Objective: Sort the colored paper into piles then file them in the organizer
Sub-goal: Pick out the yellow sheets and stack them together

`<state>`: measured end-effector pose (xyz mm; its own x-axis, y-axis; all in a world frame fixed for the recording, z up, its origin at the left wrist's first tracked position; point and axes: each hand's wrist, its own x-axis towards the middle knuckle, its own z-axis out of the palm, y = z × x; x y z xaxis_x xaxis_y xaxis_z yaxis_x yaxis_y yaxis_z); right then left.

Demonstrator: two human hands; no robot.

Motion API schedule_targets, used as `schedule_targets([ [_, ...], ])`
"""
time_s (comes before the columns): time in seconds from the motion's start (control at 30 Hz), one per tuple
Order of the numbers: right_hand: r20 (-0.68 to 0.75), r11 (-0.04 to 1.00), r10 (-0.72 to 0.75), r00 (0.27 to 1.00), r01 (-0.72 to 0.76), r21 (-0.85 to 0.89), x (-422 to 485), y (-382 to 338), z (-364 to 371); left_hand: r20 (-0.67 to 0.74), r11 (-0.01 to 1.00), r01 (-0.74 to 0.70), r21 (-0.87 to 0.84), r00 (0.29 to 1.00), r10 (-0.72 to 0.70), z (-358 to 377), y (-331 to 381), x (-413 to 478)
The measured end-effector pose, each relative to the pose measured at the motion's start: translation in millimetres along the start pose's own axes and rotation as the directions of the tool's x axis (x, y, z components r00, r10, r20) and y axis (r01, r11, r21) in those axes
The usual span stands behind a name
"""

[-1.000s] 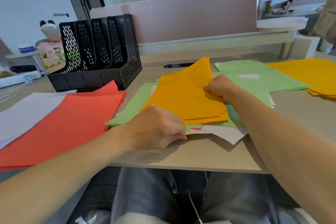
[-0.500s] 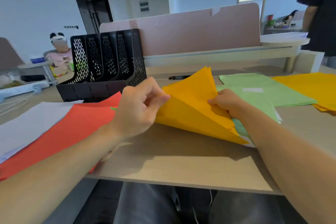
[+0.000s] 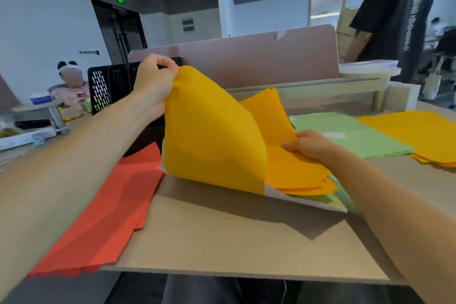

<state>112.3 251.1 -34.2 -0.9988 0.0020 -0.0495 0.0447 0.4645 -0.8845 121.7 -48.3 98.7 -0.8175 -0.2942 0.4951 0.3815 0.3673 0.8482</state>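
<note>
My left hand [image 3: 154, 80] pinches the corner of an orange sheet [image 3: 212, 136] and holds it lifted high above the desk, curling over. My right hand [image 3: 309, 144] grips the right side of the orange stack [image 3: 291, 173] that lies on a mixed pile of white and green sheets [image 3: 320, 202]. A red pile [image 3: 116, 207] lies at the left. A green pile [image 3: 345, 131] and another orange pile [image 3: 419, 133] lie at the right. The black mesh organizer [image 3: 108, 86] stands at the back left, partly hidden by my left arm.
A pink desk divider [image 3: 259, 61] runs along the back of the desk [image 3: 234, 237]. A person in a black shirt [image 3: 394, 20] stands at the far right. Another person [image 3: 71, 86] sits at a desk to the left, beside a power strip [image 3: 27, 138].
My left hand has risen from the pile's near edge, lifting the orange sheet's corner up and back toward the organizer. My right hand stays on the orange stack. The view has tilted up.
</note>
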Motion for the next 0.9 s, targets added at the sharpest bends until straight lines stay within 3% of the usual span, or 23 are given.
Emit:
schedule_targets([
  [0.17, 0.047, 1.000, -0.021, 0.999, 0.021, 0.007, -7, 7, -10, 0.060, 0.985, 0.058, -0.163, 0.997, -0.049, 7, 26, 24],
  [0.33, 0.045, 0.999, -0.033, 0.998, 0.032, 0.002, -22, 7, -17, 0.214, 0.990, 0.141, 0.006, 0.967, -0.139, 38, -6, 18],
  [0.5, 0.007, 1.000, 0.013, 1.000, -0.013, 0.013, -32, 23, -35, 0.334, 0.933, 0.349, 0.089, 0.872, -0.358, 58, -88, -4],
  [0.63, -0.011, 0.997, 0.080, 0.997, -0.080, 0.006, -33, 38, -42, 0.463, 0.875, 0.408, 0.259, 0.743, -0.483, 70, -129, -32],
  [0.7, -0.015, 0.994, 0.104, 0.994, -0.104, 0.034, -33, 42, -39, 0.467, 0.862, 0.437, 0.256, 0.725, -0.506, 82, -135, -39],
  [0.8, -0.079, 0.984, 0.169, 0.982, -0.164, 0.071, -32, 42, -34, 0.477, 0.897, 0.376, 0.232, 0.760, -0.442, 103, -135, -45],
  [0.9, -0.078, 0.983, 0.150, 0.986, -0.157, -0.096, -29, 42, -33, 0.504, 0.933, 0.241, 0.268, 0.790, -0.349, 120, -134, -49],
])
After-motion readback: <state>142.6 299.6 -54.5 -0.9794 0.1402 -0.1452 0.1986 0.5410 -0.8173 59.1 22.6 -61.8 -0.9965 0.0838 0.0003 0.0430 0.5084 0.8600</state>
